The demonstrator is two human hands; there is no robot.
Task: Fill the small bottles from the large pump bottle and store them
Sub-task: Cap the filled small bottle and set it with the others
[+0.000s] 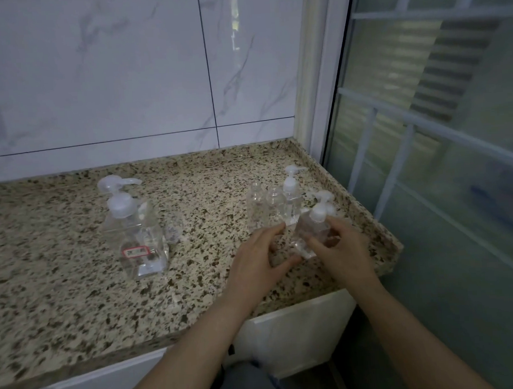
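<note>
Near the speckled counter's (pixel 76 293) right edge, the right hand (pixel 345 249) has its grip pinched round a small pump bottle (pixel 309 236), tilted top-back. The left hand (pixel 263 259), fingers loosely curled, touches its base. The large pump bottle (pixel 135 233) stands well left, red-bordered label unreadable.

Head-height, down onto countertop (pixel 76 293)
</note>
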